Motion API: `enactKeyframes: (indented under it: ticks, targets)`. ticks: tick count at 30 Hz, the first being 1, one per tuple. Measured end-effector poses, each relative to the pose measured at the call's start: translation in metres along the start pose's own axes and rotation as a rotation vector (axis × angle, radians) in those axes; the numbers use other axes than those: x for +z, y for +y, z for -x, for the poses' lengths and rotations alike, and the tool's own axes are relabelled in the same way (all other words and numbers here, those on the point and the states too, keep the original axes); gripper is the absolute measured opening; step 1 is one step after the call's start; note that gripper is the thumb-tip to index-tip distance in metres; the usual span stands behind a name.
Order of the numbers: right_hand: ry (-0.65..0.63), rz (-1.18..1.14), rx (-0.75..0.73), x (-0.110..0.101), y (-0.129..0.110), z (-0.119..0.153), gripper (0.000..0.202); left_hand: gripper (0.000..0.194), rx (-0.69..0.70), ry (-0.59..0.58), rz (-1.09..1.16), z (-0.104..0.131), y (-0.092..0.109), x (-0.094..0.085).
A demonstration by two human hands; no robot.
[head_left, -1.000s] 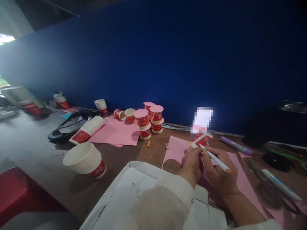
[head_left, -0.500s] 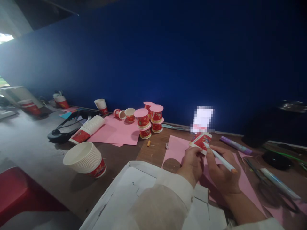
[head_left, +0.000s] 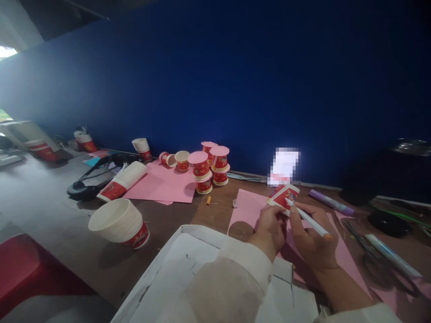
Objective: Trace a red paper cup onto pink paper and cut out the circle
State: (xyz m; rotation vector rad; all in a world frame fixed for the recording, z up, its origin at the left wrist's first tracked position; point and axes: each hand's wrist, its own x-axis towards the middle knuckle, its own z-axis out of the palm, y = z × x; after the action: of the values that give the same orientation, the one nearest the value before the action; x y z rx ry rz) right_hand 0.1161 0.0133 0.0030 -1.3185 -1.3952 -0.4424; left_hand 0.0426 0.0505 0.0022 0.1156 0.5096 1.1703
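The counter [head_left: 220, 213] has a brown surface. At left, a black strapped object [head_left: 84, 190] lies near a toppled stack of paper cups [head_left: 126, 179], at the edge of pink sheets [head_left: 164, 188]. A tilted cup stack [head_left: 117, 220] sits nearer. Mid-counter, red cups with pink discs [head_left: 198, 168] stand behind a small orange cap [head_left: 208, 200]. At right lie a cut pink sheet [head_left: 247, 204], a purple tube [head_left: 332, 203], scissors [head_left: 366, 246] and a clear tube [head_left: 392, 255].

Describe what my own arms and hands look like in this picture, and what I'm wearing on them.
Your left hand and right hand are both without gloves. The left sleeve is pale cream, with a cuff. The right sleeve, also pale, shows only its end, leaving that forearm bare.
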Motion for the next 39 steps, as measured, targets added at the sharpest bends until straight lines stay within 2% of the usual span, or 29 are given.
enactKeyframes:
  ticks: [23,39]
  targets:
    - [-0.014,-0.008,-0.064,0.0004,0.0001,0.0023,0.016,0.022,-0.031,0.087,-0.1,-0.002,-0.002,-0.0043]
    - [-0.01,0.017,-0.039,-0.0011,-0.0008,0.0005,0.016,0.02,-0.043,0.051,-0.049,-0.0049,-0.0027,-0.0049]
